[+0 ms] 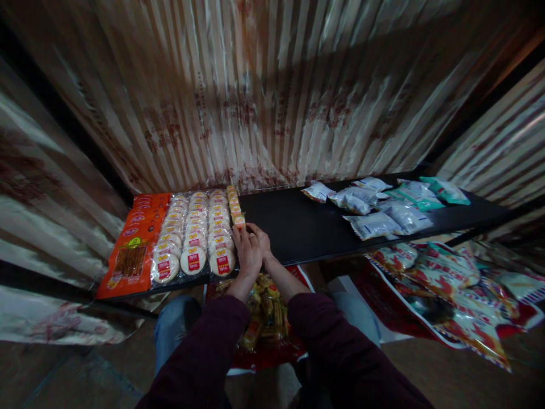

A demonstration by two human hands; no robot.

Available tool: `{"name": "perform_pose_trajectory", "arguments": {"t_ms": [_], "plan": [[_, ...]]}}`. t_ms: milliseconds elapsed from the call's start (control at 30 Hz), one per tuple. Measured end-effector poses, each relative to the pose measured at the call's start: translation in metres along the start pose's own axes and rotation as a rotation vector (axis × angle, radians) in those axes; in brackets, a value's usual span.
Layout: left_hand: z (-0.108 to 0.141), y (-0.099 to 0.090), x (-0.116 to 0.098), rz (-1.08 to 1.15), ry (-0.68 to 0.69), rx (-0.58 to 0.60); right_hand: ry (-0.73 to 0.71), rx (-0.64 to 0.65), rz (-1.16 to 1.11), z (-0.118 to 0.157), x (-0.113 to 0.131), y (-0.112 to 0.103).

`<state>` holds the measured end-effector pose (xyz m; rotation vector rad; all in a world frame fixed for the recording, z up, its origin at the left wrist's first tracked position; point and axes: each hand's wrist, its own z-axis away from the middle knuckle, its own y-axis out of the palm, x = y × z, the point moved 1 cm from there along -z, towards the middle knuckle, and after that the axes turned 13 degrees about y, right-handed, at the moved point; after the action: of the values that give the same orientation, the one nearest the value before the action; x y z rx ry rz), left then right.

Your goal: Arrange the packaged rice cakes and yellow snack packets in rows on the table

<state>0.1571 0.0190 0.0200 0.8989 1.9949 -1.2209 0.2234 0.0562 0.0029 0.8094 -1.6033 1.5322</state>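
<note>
Shelf [293, 224], black: beyond our hands | crackers [193, 233], three columns: left of them | our left hand [248, 250], right hand [261, 241]: together, fingers part-curled, grip we cannot tell | yellow packs [234, 203], one row: at our fingertips, running away

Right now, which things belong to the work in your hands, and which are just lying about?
Seemingly in use:
yellow packets, at left hand, right hand
black shelf
gold snacks below

Seemingly lying about:
orange pack
round crackers
silvery packets
big bags, lower right
</note>
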Motion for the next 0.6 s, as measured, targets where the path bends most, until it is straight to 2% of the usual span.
{"name": "perform_pose_trajectory", "arguments": {"t_ms": [267, 433, 600], "plan": [[0.01, -0.005, -0.008, 0.015, -0.034, 0.071, -0.052, -0.014, -0.056, -0.002, -0.003, 0.003], [0.012, -0.01, -0.011, -0.005, 0.028, 0.094, -0.007, -0.088, -0.142, -0.012, -0.005, 0.001], [0.006, -0.012, -0.011, 0.035, -0.036, 0.084, 0.072, -0.053, -0.214, -0.03, 0.01, 0.005]]}}
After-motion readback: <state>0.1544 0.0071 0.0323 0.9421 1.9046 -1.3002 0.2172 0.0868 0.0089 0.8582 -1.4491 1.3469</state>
